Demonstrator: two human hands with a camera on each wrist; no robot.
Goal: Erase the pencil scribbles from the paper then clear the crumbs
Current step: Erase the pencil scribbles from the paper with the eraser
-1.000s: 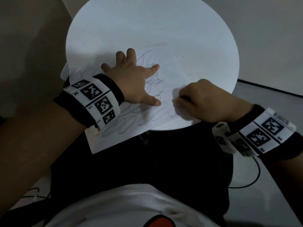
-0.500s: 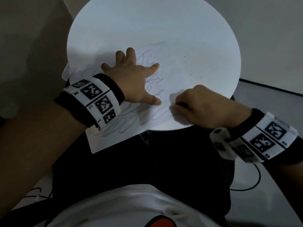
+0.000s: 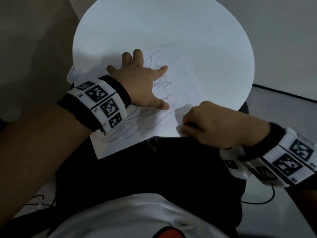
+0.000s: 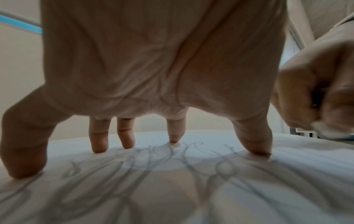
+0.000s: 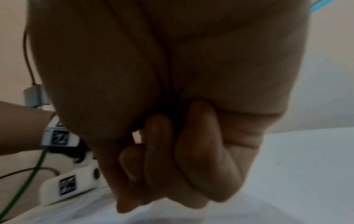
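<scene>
A white sheet of paper (image 3: pixel 188 100) lies on a round white table (image 3: pixel 154 23), its near left corner hanging over the edge. Grey pencil scribbles (image 3: pixel 159 86) cover its left half. My left hand (image 3: pixel 139 81) presses the sheet down with fingers spread, fingertips (image 4: pixel 174 139) on the scribbles (image 4: pixel 153 166). My right hand (image 3: pixel 205 124) is at the near edge of the table, fingers curled and pinching a small white eraser (image 4: pixel 321 127) against the paper. The right wrist view shows the curled fingers (image 5: pixel 162 151), blurred.
Small dark crumbs (image 3: pixel 204 79) are scattered on the right part of the sheet. My lap in dark trousers (image 3: pixel 171 169) sits just under the table's near edge. A thin cable (image 3: pixel 257 201) trails on the floor at the right.
My right hand has slid toward me along the paper to the table's near edge, still pinching the eraser. The left hand has stayed put.
</scene>
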